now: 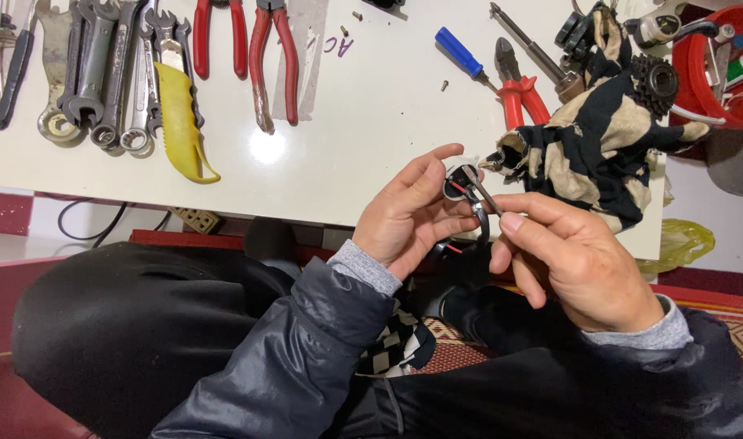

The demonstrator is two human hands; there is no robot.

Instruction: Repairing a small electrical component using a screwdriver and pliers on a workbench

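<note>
Centre of the frame, just below the white table's (363, 154) near edge, we've got both hands working together; our left hand (408, 215) pinches a small round part (457, 185) between thumb and fingertips, fingers closed on its rim, red and black wires (448, 248) trailing down from it toward the lap; our right hand (578, 260) comes in from the lower right, thumb and forefinger clamped on a thin metal tool (478, 195); we can't tell if it's tweezers or a probe. The tool's long axis slants up-left from the right thumb, its tip touching the face of the part; so the part lies up and left of the right grip, and sits in the left hand itself.

Around us: a striped rag (599, 138) just right of the part; red cutters (519, 89) and a blue screwdriver (461, 53) above it; wrenches (103, 73), a yellow-handled tool (180, 122) and red pliers (262, 57) across the upper left; a red tub (696, 81) at upper right.
</note>
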